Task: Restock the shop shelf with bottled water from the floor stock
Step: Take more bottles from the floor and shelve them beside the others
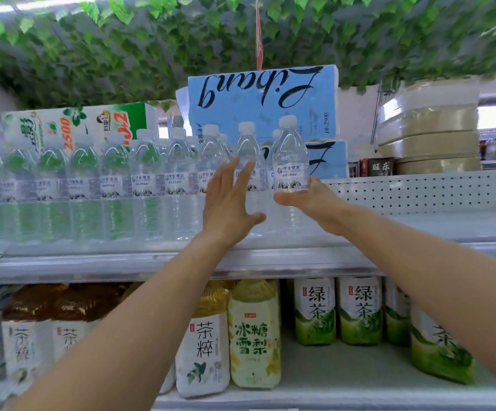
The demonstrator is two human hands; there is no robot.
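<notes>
A long row of clear water bottles [113,185] with white caps fills the left and middle of the top shelf [270,259]. My right hand [309,203] grips one clear water bottle [290,157] around its lower body and holds it upright at the right end of the row. My left hand [229,200] is stretched out with straight fingers, its fingertips against the neighbouring bottle [248,146] in the row.
Blue tissue packs [266,102] and a green-white pack [77,123] stand behind the bottles. Stacked tan rolls [430,129] sit at the right. The shelf's right part by the perforated back panel [418,191] holds no bottles. Tea drink bottles [254,333] fill the lower shelf.
</notes>
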